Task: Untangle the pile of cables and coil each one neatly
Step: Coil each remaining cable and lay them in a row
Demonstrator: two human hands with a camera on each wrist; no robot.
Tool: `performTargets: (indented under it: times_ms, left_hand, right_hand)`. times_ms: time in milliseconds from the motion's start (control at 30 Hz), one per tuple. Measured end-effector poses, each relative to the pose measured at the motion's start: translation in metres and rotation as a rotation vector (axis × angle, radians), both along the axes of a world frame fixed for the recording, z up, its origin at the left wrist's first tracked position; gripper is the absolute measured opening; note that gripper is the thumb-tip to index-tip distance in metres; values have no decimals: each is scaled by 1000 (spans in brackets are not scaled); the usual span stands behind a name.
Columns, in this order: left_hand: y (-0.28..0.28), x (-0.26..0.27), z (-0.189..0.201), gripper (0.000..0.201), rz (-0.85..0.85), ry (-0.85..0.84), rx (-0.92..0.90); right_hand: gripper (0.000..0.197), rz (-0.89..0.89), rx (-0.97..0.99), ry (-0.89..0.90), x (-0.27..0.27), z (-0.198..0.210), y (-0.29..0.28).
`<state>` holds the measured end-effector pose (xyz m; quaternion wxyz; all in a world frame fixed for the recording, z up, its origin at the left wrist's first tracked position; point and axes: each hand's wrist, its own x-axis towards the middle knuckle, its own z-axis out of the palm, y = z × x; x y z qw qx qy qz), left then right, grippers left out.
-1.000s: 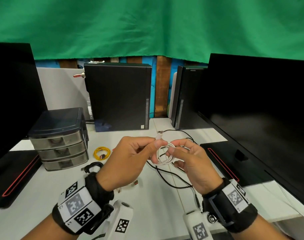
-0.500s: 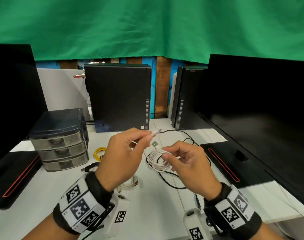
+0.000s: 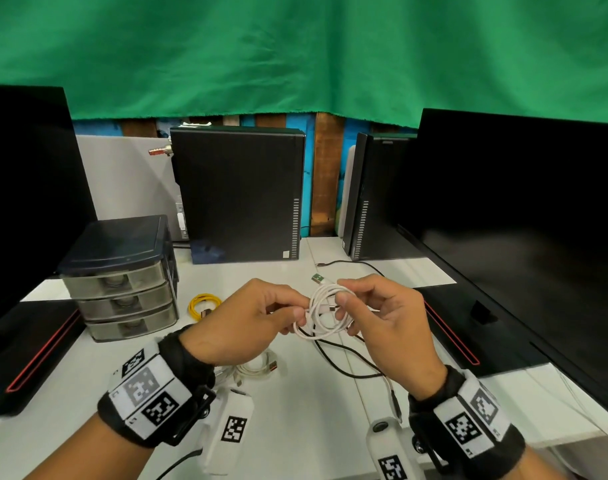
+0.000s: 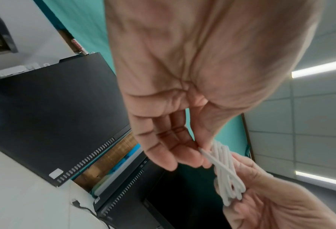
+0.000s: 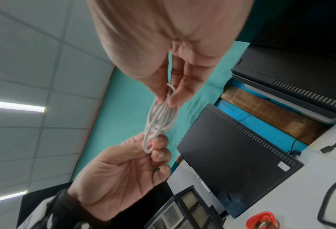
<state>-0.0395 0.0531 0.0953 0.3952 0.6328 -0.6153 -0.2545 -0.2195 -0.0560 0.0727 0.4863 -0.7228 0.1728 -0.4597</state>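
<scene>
A small white cable (image 3: 325, 311), wound into a few loops, is held in the air just above the white bench (image 3: 88, 382), between the two hands and in front of the person. The coil is pinched on its left edge by the thumb and fingertips of the left hand (image 3: 247, 323), and on its right edge by the thumb and forefinger of the right hand (image 3: 382, 320), whose other fingers are loosely curled. The long axis of the coil is laid roughly left to right, from one hand to the other, as is also seen from the right wrist view (image 5: 161, 120). A free end with a flat plug (image 3: 318, 279) is seen sticking up and away from the top of the coil, close to the right hand's fingertips, so the right hand is judged the nearer one for tucking it in. On the bench below, a loose black cable (image 3: 344, 362) is trailed under the hands, a coiled yellow cable (image 3: 203, 304) is lain to the left, and another white cable (image 3: 257, 367) is partly hidden beneath the left wrist.
</scene>
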Motion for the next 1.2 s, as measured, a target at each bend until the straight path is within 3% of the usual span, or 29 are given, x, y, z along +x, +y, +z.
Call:
performTargets:
  times_ms: [200,433,567,733,833,1067,1200]
  left_hand:
    - [-3,-14,-4,23,95,519,-89]
    - [-9,-32,-10,22,152,800,-30]
    - [-8,-39,-12,30,165,701,-101]
    - [-10,-38,-19,24,274,700,-159]
    - [-8,-38,-17,22,255,612,-173]
    - [-7,-37,-20,27,157,402,-146]
    - [-11,-35,-25,31,170,325,-140]
  right_hand:
    - [17,127,198,73,0,1,0]
    - [15,21,172,73,6,-7,3]
    - [17,-50,43,133,5,-11,8]
    - [18,46,-108,239,1,-11,9]
    - [11,101,-88,283,-2,-7,4]
    - [26,109,-164,386,-5,-2,1]
    - [26,7,-23,241,-1,-5,0]
